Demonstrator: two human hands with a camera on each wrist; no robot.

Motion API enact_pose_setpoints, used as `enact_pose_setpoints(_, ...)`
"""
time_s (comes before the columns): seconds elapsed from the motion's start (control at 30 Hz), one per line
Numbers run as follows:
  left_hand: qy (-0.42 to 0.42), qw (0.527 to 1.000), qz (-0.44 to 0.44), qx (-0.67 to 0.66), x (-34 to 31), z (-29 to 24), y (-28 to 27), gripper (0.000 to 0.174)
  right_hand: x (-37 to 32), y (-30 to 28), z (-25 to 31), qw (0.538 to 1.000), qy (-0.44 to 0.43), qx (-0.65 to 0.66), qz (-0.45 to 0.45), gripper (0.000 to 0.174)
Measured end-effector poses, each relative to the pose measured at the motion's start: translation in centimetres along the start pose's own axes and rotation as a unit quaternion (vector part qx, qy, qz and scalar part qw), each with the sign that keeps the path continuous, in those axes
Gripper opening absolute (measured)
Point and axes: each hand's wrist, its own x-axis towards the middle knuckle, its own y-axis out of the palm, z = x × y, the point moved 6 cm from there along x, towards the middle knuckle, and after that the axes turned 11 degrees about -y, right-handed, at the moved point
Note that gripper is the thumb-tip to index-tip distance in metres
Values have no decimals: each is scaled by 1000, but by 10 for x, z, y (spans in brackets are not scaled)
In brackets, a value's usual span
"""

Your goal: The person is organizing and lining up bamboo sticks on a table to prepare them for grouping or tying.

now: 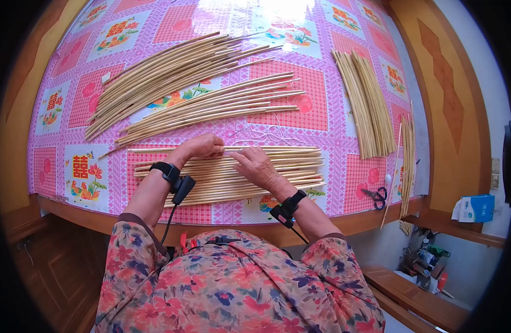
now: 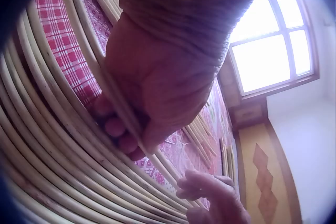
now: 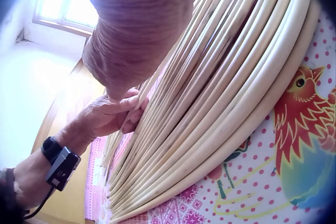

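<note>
A row of pale, straw-coloured stalks [image 1: 211, 178] lies side by side on the patterned tablecloth in front of the person. My left hand [image 1: 201, 147] is at the row's far edge, its fingers curled round one stalk [image 2: 118, 100]. In the left wrist view a strip of cloth shows between that stalk and the others. Farther right along the same stalk, my right hand [image 1: 256, 166] pinches it between thumb and fingers; the right wrist view hides these fingertips behind the wrist. Loose white string [image 1: 269, 133] lies in loops just beyond both hands.
Two loose spreads of stalks, a larger pile [image 1: 161, 75] and a smaller one [image 1: 211, 105], lie farther back. At the right are a thick bundle [image 1: 366, 105], a few thin stalks [image 1: 408, 166] and dark-handled scissors [image 1: 380, 198]. The wooden table edge [image 1: 205, 228] runs close to the person.
</note>
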Motion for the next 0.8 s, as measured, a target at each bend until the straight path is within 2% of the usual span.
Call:
enact_pose_setpoints(0.07,12,999,-7,38,-7,1,-6,26,4,4,2,1000,-17,3,-24,35)
enact_pose_setpoints(0.1,43,999,-7,9,14,-14,14,26,-16,-15,-4,1000,-15,-14,13,35)
enact_pose_setpoints(0.3,28,999,-29,-1,6,6,7,27,-7,-12,-1,1000,-14,-7,-20,32)
enact_pose_setpoints(0.37,94,993,-68,18,0,-1,2,27,-8,-22,-4,1000,1,-16,-23,29)
enact_pose_setpoints(0.4,95,993,-71,16,-4,-2,1,27,-10,-32,-8,998,23,-34,-52,27)
enact_pose_setpoints(0.43,68,994,-76,-41,-6,0,-1,27,-13,-43,-13,994,46,-53,-80,24)
enact_pose_setpoints(0.47,41,991,-80,-98,-9,3,-4,28,-17,-47,-22,993,74,-54,-80,22)
enact_pose_setpoints(0.5,40,991,-84,-100,-14,1,-8,28,-17,-52,-31,990,100,-54,-80,19)
enact_pose_setpoints(0.57,48,981,-140,-123,-25,-3,-26,26,-13,-53,-38,989,103,-75,-75,12)
enact_pose_setpoints(0.67,37,980,-146,-133,-38,-12,-39,26,3,-27,-43,994,27,-95,36,5)
enact_pose_setpoints(0.7,35,978,-157,-133,-42,-15,-45,26,10,-21,-47,995,23,-95,33,5)
enact_pose_setpoints(0.8,29,974,-174,-145,-57,-23,-54,27,28,3,-57,985,30,-136,101,5)
